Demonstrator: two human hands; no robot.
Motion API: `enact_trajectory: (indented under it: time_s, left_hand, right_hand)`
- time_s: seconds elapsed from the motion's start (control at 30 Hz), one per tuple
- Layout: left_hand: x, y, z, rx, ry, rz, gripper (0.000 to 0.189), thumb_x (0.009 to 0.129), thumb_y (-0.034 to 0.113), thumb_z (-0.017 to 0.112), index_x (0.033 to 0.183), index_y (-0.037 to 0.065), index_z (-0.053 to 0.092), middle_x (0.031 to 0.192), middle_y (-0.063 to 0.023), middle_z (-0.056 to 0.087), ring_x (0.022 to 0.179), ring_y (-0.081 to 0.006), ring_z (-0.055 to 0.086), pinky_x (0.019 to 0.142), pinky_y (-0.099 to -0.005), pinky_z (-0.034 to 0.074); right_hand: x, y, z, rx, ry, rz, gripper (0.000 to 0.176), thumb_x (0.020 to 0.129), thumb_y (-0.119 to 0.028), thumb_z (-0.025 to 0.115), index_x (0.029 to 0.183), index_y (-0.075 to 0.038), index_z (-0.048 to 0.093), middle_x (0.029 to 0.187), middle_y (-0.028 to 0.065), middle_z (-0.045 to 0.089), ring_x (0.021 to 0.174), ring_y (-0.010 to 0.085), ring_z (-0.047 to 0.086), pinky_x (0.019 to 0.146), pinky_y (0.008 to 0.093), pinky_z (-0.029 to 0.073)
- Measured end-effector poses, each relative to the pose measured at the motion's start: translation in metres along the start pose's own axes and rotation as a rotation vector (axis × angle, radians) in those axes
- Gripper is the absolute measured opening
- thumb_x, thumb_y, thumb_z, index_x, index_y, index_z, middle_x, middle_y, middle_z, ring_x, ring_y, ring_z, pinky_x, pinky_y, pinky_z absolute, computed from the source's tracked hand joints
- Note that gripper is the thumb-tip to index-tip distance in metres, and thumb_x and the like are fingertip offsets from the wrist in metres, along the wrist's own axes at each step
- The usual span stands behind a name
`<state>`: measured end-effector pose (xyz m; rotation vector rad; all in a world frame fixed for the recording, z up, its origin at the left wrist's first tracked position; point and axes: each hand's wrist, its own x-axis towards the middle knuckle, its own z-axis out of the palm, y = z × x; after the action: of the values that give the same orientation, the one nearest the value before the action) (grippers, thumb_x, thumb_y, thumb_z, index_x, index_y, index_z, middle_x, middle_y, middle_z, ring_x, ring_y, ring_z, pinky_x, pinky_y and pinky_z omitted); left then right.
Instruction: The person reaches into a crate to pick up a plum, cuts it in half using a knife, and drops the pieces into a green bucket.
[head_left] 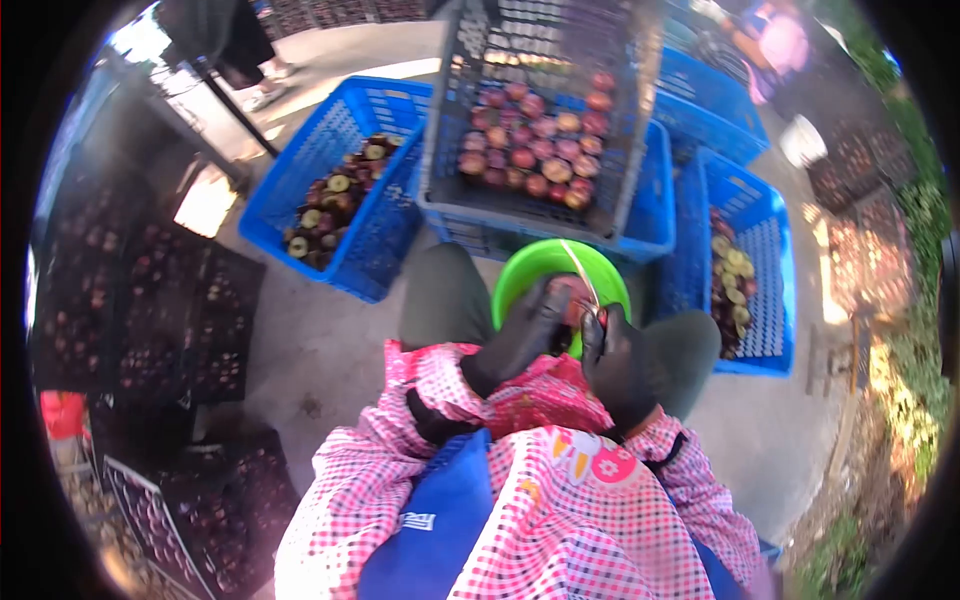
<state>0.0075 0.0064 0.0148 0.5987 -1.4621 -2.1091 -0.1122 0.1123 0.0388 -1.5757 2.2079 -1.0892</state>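
Over a bright green bucket (pixel 507 268), both my gloved hands are close together in front of my lap. My left hand (pixel 530 325) is closed around a reddish fruit (pixel 575 287), partly hidden by the dark fingers. My right hand (pixel 618 355) is closed on a thin knife-like tool (pixel 582 270), whose pale, narrow length slants up across the bucket. Its grip end is hidden in the glove. Straight ahead, a dark crate (pixel 440 190) tilts toward me on a blue crate, with many whole red-purple fruits (pixel 540 150) in it.
Blue crates with cut fruit stand left (pixel 270 235) and right (pixel 785 300). Dark crates of fruit (pixel 150 310) are stacked at far left, others at far right beside a white bucket (pixel 802 142). A person (pixel 775 45) is at the upper right, another person's legs (pixel 225 45) upper left.
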Motion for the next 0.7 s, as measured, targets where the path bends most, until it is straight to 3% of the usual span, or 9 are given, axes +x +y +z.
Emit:
enact_trajectory:
  time_s: [0.03, 0.2, 0.27, 0.3, 0.33, 0.43, 0.5, 0.6, 0.7]
  left_hand:
    - [-0.001, 0.005, 0.004, 0.198, 0.026, 0.058, 0.047, 0.105, 0.044, 0.037, 0.129, 0.005, 0.048, 0.1, -0.0036, 0.059, 0.072, -0.0097, 0.056, 0.064, -0.0251, 0.046]
    - [-0.001, 0.001, -0.009, 0.267, 0.022, 0.0, 0.045, 0.106, 0.04, 0.036, 0.131, 0.006, 0.047, 0.101, -0.0025, 0.059, 0.074, -0.0081, 0.055, 0.067, -0.0241, 0.046]
    - [0.006, -0.009, -0.026, 0.235, -0.079, -0.023, 0.048, 0.104, 0.04, 0.042, 0.13, 0.0, 0.049, 0.122, -0.014, 0.058, 0.115, -0.023, 0.056, 0.097, -0.0356, 0.045]
    - [0.008, -0.019, -0.029, -0.118, -0.038, -0.092, 0.048, 0.104, 0.042, 0.04, 0.129, 0.002, 0.052, 0.122, -0.0117, 0.059, 0.11, -0.0206, 0.059, 0.095, -0.0343, 0.047]
    - [0.019, -0.023, -0.038, -0.311, -0.166, -0.055, 0.046, 0.104, 0.04, 0.041, 0.13, 0.004, 0.052, 0.122, -0.0102, 0.06, 0.104, -0.0167, 0.062, 0.092, -0.0327, 0.05]
    - [0.03, -0.011, -0.032, -0.653, -0.048, -0.048, 0.046, 0.104, 0.037, 0.043, 0.135, 0.004, 0.046, 0.125, -0.0111, 0.059, 0.108, -0.0228, 0.062, 0.095, -0.0389, 0.05]
    - [0.03, -0.009, -0.033, -0.732, -0.013, -0.067, 0.046, 0.104, 0.037, 0.043, 0.136, 0.005, 0.046, 0.126, -0.0118, 0.058, 0.11, -0.0242, 0.061, 0.097, -0.0407, 0.05]
    - [0.028, -0.018, -0.035, -0.578, -0.037, -0.03, 0.049, 0.104, 0.038, 0.043, 0.138, 0.004, 0.044, 0.13, -0.0128, 0.056, 0.116, -0.025, 0.058, 0.102, -0.0419, 0.047]
    - [0.023, -0.012, -0.027, -0.605, -0.067, -0.046, 0.052, 0.103, 0.04, 0.044, 0.138, 0.001, 0.044, 0.131, -0.0129, 0.056, 0.117, -0.0252, 0.058, 0.103, -0.042, 0.046]
  right_hand:
    - [0.001, 0.002, 0.001, -0.046, 0.019, -0.004, 0.023, 0.097, -0.024, 0.056, 0.09, -0.002, 0.053, 0.067, 0.0237, 0.059, 0.062, 0.0455, 0.059, 0.053, 0.0529, 0.044]
    - [0.007, 0.009, 0.005, -0.03, 0.042, -0.088, 0.025, 0.098, -0.028, 0.054, 0.089, -0.004, 0.052, 0.061, 0.0186, 0.057, 0.051, 0.038, 0.057, 0.047, 0.0473, 0.04]
    - [0.018, -0.005, -0.025, 0.893, -0.435, 0.591, 0.035, 0.1, -0.038, 0.049, 0.087, -0.006, 0.053, 0.056, 0.0074, 0.053, 0.04, 0.0198, 0.046, 0.04, 0.0333, 0.034]
    - [0.007, 0.016, -0.029, 1.203, -0.66, 0.647, 0.041, 0.102, -0.045, 0.045, 0.085, -0.008, 0.054, 0.056, -0.0008, 0.048, 0.04, 0.0072, 0.035, 0.04, 0.0225, 0.027]
    - [0.004, 0.016, -0.028, 1.396, -0.783, 0.399, 0.042, 0.103, -0.044, 0.043, 0.082, -0.009, 0.054, 0.055, 0.0008, 0.047, 0.036, 0.0086, 0.033, 0.038, 0.023, 0.027]
    - [0.009, 0.0, -0.028, 1.372, -0.496, 0.285, 0.037, 0.104, -0.038, 0.043, 0.09, -0.006, 0.056, 0.062, 0.003, 0.053, 0.043, 0.0083, 0.041, 0.043, 0.0227, 0.032]
    - [0.007, 0.006, -0.02, 0.793, -0.228, 0.412, 0.031, 0.104, -0.03, 0.045, 0.101, -0.002, 0.056, 0.074, 0.0061, 0.06, 0.056, 0.0118, 0.055, 0.052, 0.0266, 0.042]
    - [-0.001, 0.008, -0.012, 0.262, -0.058, 0.025, 0.02, 0.099, -0.02, 0.054, 0.108, -0.002, 0.054, 0.081, 0.02, 0.063, 0.073, 0.0369, 0.065, 0.062, 0.041, 0.049]
    - [-0.001, -0.003, -0.006, 0.206, -0.057, 0.047, 0.019, 0.097, -0.021, 0.056, 0.106, -0.004, 0.054, 0.079, 0.0234, 0.06, 0.072, 0.043, 0.062, 0.059, 0.0458, 0.047]
